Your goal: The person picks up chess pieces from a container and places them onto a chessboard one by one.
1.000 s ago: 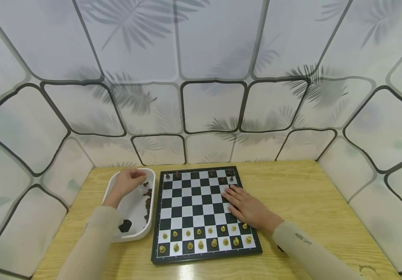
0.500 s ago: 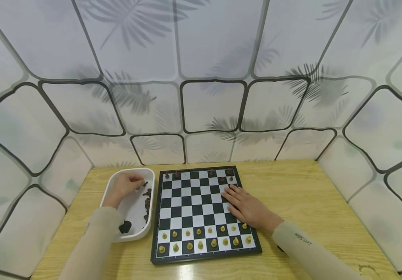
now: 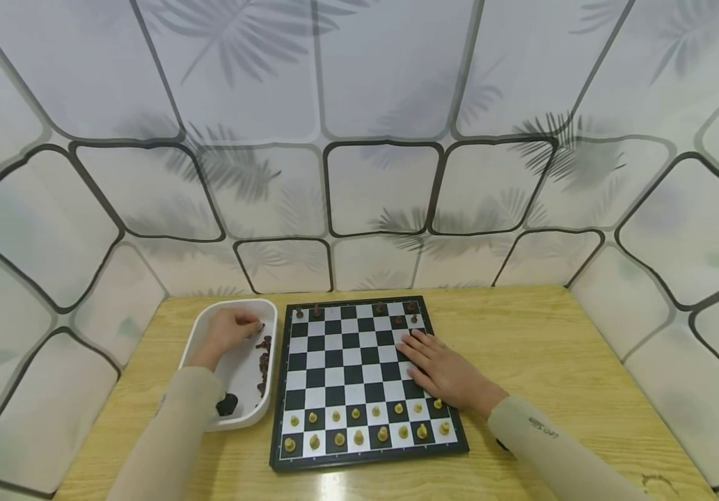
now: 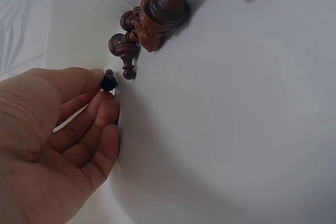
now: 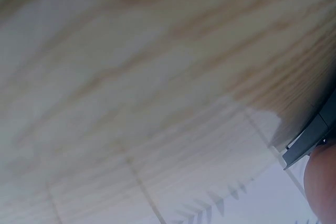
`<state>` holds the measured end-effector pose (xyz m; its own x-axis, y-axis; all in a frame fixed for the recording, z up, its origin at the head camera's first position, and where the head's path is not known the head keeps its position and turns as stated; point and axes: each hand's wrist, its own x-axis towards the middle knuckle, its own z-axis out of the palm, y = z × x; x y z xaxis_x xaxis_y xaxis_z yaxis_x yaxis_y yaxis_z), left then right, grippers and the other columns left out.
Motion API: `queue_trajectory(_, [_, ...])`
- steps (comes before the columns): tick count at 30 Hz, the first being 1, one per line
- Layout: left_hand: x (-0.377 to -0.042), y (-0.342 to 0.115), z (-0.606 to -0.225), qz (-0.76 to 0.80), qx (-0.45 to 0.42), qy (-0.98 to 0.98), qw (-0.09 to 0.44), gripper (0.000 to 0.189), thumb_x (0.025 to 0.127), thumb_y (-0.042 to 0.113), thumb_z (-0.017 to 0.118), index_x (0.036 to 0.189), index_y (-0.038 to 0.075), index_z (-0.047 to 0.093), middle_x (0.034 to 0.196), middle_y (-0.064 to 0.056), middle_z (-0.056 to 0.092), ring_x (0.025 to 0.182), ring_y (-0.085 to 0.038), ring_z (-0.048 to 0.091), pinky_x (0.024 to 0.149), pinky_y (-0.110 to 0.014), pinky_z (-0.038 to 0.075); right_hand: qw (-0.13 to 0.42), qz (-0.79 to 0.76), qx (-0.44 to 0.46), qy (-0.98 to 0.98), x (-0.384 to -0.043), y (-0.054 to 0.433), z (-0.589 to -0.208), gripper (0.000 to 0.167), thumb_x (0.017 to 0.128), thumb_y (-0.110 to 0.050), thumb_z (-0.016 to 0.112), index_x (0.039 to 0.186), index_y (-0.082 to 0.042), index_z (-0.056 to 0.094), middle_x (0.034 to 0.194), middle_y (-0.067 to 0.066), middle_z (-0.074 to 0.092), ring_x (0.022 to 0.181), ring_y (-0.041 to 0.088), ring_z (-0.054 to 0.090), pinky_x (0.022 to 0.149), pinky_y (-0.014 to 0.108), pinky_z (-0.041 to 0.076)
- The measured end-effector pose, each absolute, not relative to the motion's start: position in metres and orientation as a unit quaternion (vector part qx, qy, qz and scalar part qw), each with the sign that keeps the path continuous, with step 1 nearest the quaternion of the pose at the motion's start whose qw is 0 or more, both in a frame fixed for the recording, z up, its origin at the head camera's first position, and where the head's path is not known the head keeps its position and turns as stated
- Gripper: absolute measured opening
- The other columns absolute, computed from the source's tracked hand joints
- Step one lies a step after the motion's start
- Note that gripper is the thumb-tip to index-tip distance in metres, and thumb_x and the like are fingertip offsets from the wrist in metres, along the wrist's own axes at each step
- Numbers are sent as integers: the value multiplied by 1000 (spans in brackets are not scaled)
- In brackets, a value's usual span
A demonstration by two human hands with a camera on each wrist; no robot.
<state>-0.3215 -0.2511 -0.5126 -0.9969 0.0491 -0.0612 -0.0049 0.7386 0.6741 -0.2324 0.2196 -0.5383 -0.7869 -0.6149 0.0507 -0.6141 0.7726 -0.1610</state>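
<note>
Inside the white tray [image 3: 257, 416] at the left, my left hand [image 3: 226, 334] pinches a small dark brown chess pawn [image 4: 108, 81] between thumb and finger, close to the tray wall. More brown chess pieces [image 4: 165, 9] lie tumbled along that wall in the left wrist view. Fingers spread, my right hand [image 3: 445, 370] rests flat on the right side of the black-and-white chessboard [image 3: 353, 358]. Only a bit of that hand shows in the right wrist view, beside the board's dark edge [image 5: 310, 137].
Two rows of yellow chess pieces [image 3: 359, 438] stand along the board's near side. Several brown pieces [image 3: 379, 307] stand at its far side. A black object [image 3: 227, 404] lies in the tray's near end. A patterned curtain [image 3: 372, 188] hangs behind the wooden table [image 3: 522, 334].
My left hand has lowered into the tray and shifted slightly right, reaching the small pawn and pinching it. The right hand has stayed in place on the board.
</note>
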Motion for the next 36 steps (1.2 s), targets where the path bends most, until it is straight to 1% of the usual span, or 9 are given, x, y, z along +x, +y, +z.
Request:
queue_trajectory(3, [-321,-251,-512,362,12,931,41,23,96,13,73,108,-6,77,103,-22,78,83,-22,70,70,-31,56,0,-83,-328,941,-232,220,-538,60,112,-43,42,165,-16,37,172,8,35,161,32,29,129,50,27])
queue_trajectory(6, [-320,-251,-512,361,16,931,48,23,96,13,73,110,-6,77,107,-22,78,87,-24,71,74,-33,58,-1,-80,-328,941,-232,220,-538,60,112,-44,42,165,-16,37,172,8,35,161,32,29,129,50,28])
queue_trajectory(13, [-319,-254,-512,343,39,937,54,23,95,10,72,112,-5,77,111,-23,77,95,-30,72,79,-35,60,1,-83,-327,941,-232,220,-538,59,112,-44,42,164,-16,37,171,8,36,161,32,30,129,51,28])
queue_trajectory(19, [-319,-253,-511,334,50,940,54,23,95,10,72,111,-5,78,110,-23,78,92,-28,72,78,-36,59,1,-82,-328,941,-232,220,-539,60,112,-44,41,165,-16,37,172,8,35,161,32,29,129,50,28])
queue_trajectory(29, [-318,-252,-510,333,41,940,62,19,95,8,73,108,-5,78,105,-22,78,87,-25,72,76,-36,59,1,-84,-326,942,-232,219,-537,60,112,-44,42,165,-16,37,172,7,35,161,32,29,129,50,27])
queue_trajectory(36, [-318,-251,-511,325,52,943,52,16,91,9,75,103,-3,79,97,-17,79,82,-21,71,72,-32,58,3,-86,-324,942,-232,218,-536,60,112,-43,43,164,-16,38,171,8,36,161,32,29,129,51,27])
